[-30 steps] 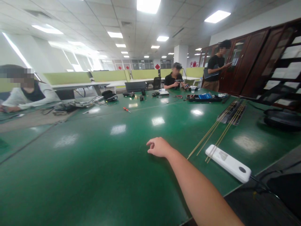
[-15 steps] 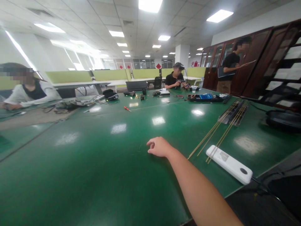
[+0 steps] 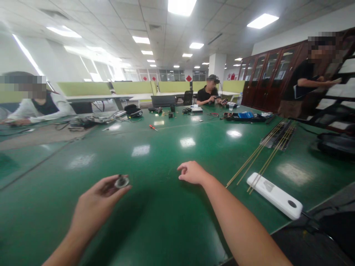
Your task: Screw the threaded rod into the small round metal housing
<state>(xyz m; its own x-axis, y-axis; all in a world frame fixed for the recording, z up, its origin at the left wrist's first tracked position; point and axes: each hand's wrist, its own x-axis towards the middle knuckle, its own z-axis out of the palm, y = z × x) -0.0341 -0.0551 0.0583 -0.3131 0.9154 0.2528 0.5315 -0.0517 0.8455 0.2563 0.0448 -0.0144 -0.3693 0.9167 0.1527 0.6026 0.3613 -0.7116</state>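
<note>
My left hand [image 3: 95,207] comes in over the near edge of the green tabletop [image 3: 166,147], palm up. Its thumb and fingertips are closed on a small round part [image 3: 122,181], held just above the surface. The part looks like metal, with a dark centre and a tiny stub on top, but it is too small and blurred to tell more. My fingers hide its underside. My right hand [image 3: 192,173] rests on the tabletop toward the middle, well apart from the left. It is loosely closed, knuckles up, with the fingers curled under toward the thumb. Nothing shows in it, and whatever lies beneath the fingers is hidden. Both forearms are cut off at the bottom of the view. Near the right edge lies a white power strip [image 3: 274,195] whose cord runs off into shadow. Thin brass rods [image 3: 263,155] cross its far end, and their far ends lie on a dark tray [image 3: 277,136] whose contents I cannot make out. A black bag [image 3: 335,146] at the far right is partly out of view. A red screwdriver [image 3: 152,128] lies toward the far edge amid small clutter too distant to name. A seated person [image 3: 207,95] works at that far edge, and another person [image 3: 39,109] sits at the left edge. A standing person [image 3: 303,88] is beyond the right edge.
</note>
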